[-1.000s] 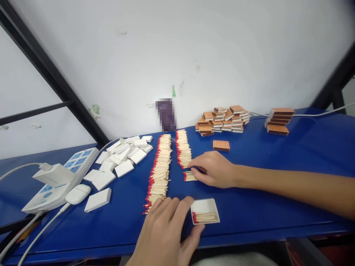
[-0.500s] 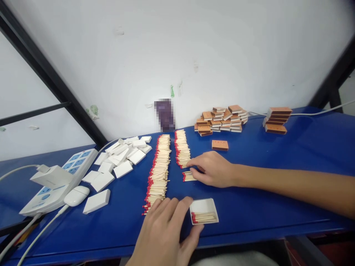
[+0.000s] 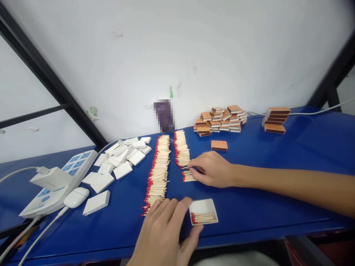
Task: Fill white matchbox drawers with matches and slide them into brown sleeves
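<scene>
My left hand point(image 3: 168, 231) grips a white matchbox tray point(image 3: 202, 204) by its left end, thumb at the near edge and index finger at the far corner. Several red-headed matches lie side by side in the near half of that tray. My right hand point(image 3: 212, 169) has its index finger and thumb on a match point(image 3: 184, 168) at the near end of the right row of matches point(image 3: 181, 147). Under the thumb lies a small separate group of matches point(image 3: 188, 176). A longer row of matches point(image 3: 159, 166) runs to the left, its near end partly behind my left fingers.
White empty-looking trays point(image 3: 119, 157) are heaped at left, beside a power strip point(image 3: 65, 179) with a charger and a white earbud case point(image 3: 76, 197). Orange matchboxes point(image 3: 222, 119) are piled by the wall, with one box point(image 3: 219, 145) nearer and a stack point(image 3: 276, 119) further right.
My right fingertips have shifted very slightly toward me, and a match now sits a little apart from the right row's near end. My left hand and the tray hold still.
</scene>
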Demonstrator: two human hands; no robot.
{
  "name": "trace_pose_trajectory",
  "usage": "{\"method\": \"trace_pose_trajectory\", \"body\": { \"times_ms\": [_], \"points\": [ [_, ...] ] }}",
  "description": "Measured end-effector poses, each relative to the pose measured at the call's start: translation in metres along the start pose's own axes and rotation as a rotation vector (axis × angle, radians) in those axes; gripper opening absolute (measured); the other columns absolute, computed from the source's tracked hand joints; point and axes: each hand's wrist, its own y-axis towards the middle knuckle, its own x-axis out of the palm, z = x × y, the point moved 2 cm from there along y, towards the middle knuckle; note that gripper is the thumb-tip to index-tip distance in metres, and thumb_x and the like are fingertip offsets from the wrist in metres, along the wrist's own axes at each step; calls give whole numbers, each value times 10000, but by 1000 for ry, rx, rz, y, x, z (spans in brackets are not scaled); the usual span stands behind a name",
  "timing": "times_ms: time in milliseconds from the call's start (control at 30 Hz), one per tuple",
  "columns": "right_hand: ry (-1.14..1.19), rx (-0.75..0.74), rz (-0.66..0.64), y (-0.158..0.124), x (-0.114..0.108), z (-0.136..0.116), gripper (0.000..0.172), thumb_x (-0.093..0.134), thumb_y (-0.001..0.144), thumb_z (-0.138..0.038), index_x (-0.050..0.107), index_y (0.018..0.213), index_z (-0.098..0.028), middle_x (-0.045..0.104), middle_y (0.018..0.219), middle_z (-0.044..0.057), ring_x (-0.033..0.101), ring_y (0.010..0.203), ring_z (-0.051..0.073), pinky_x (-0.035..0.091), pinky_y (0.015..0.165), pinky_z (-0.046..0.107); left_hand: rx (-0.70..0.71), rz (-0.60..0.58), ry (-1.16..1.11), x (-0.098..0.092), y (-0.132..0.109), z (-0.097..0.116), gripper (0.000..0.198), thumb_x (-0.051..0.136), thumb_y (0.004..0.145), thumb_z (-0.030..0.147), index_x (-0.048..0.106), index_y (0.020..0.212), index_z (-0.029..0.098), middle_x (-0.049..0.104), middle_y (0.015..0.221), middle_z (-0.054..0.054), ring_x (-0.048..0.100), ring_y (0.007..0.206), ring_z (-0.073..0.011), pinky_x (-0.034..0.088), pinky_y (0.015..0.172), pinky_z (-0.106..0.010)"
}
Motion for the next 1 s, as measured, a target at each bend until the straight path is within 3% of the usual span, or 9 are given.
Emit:
{"method": "trace_pose_trajectory", "body": {
  "times_ms": [267, 467, 567, 800, 1000],
  "points": [
    [3, -20, -1, 1, 0, 1, 267, 479, 916, -222, 738, 890, -159, 661, 668, 29, 550, 622, 151, 290, 637, 292, -6, -6, -1, 0, 0, 0, 253, 482, 1015, 354, 544, 1189, 181, 655, 770, -33, 672, 671, -214, 556, 609, -342],
    [-46, -52, 17, 3, 0, 0, 298, 460, 944, -242, 724, 850, -142, 624, 627, 32, 457, 595, 147, 312, 797, 356, -4, -7, 4, 1, 2, 0, 247, 483, 1012, 349, 544, 1182, 181, 663, 779, -37, 680, 680, -220, 562, 602, -347],
    [-26, -56, 5, 2, 2, 1, 276, 468, 939, -232, 710, 831, -153, 621, 605, 22, 427, 595, 156, 319, 760, 342, -10, -13, -2, 1, 2, 1, 244, 497, 1004, 338, 547, 1185, 183, 662, 782, -32, 679, 681, -217, 567, 621, -352],
    [38, -49, -19, 1, 0, 0, 195, 507, 910, -202, 693, 920, -142, 669, 810, 54, 567, 697, 157, 348, 645, 283, -11, -35, 0, 4, -3, -3, 278, 561, 964, 325, 544, 1206, 188, 649, 785, -25, 677, 698, -220, 577, 663, -360],
    [-169, -95, -195, 12, -21, -15, 337, 599, 869, -440, 669, 1017, -146, 694, 998, 102, 640, 798, 225, 378, 642, 307, -16, -50, -2, 3, -5, -4, 295, 588, 946, 311, 528, 1207, 188, 643, 784, -25, 680, 716, -226, 588, 691, -382]
  ]
}}
